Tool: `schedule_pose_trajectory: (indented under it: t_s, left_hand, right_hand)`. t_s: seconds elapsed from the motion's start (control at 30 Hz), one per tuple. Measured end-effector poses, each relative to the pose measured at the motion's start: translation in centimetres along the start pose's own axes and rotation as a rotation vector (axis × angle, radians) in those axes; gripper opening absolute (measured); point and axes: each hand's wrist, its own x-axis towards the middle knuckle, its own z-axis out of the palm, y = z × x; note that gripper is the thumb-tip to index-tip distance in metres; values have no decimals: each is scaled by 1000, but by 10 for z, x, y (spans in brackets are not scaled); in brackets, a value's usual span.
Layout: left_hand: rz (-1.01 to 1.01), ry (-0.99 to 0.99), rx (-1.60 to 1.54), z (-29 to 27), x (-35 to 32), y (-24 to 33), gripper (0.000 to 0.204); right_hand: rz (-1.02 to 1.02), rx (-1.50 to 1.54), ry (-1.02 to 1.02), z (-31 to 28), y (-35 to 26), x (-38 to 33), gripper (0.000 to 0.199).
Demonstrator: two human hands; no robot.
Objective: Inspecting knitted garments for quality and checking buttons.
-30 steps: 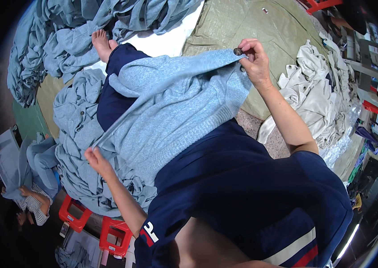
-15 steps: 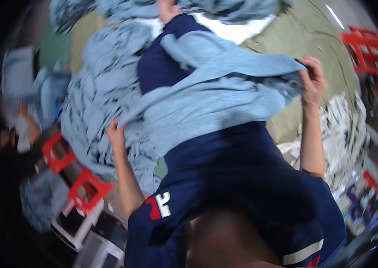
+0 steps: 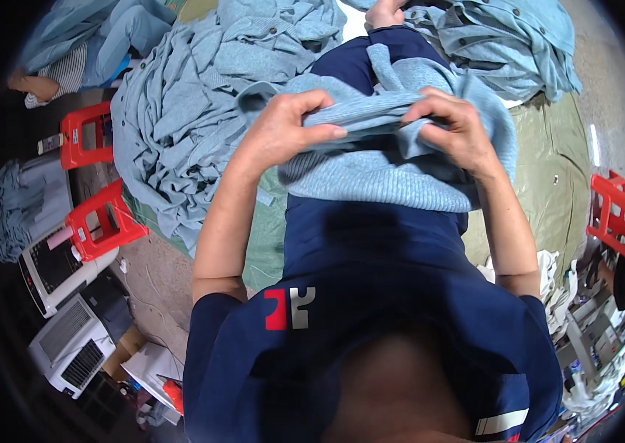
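Observation:
A light blue knit sweater (image 3: 408,177) lies bunched across my lap, its wide ribbed edge curving toward me. My left hand (image 3: 287,127) grips a fold of its upper edge between thumb and fingers. At the other end of that same fold, my right hand (image 3: 454,129) has its fingers curled round the bunched knit. Between the two hands the fabric is drawn into a narrow band, with a dark opening below it. A sleeve-like part of the sweater spreads over my dark blue trousers beyond the hands.
A big heap of light blue knitwear (image 3: 187,111) lies to the left, and a pile of buttoned cardigans (image 3: 504,37) at the far right. Red stools (image 3: 102,221) stand at left, another red stool (image 3: 620,214) at right. White cloth (image 3: 552,288) lies by my right elbow.
My hands have come in from far apart to near each other, gathering the stretched sweater into a bunch on my lap. The whole view has also shifted.

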Motion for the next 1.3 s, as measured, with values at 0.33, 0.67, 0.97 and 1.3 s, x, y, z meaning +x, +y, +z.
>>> schedule_pose_trajectory:
  t_s: [0.33, 0.67, 0.97, 1.3]
  left_hand:
    - [-133, 144, -246, -36, -32, -61, 19]
    - [-164, 198, -468, -33, -35, -89, 18]
    - [-1, 256, 60, 21, 32, -41, 29]
    - [-99, 251, -878, 5, 16, -38, 21]
  right_hand:
    - [165, 152, 319, -14, 50, -15, 17]
    - [419, 386, 474, -19, 77, -13, 20]
    - [418, 339, 376, -12, 69, -10, 18]
    - [40, -185, 625, -2, 40, -14, 17]
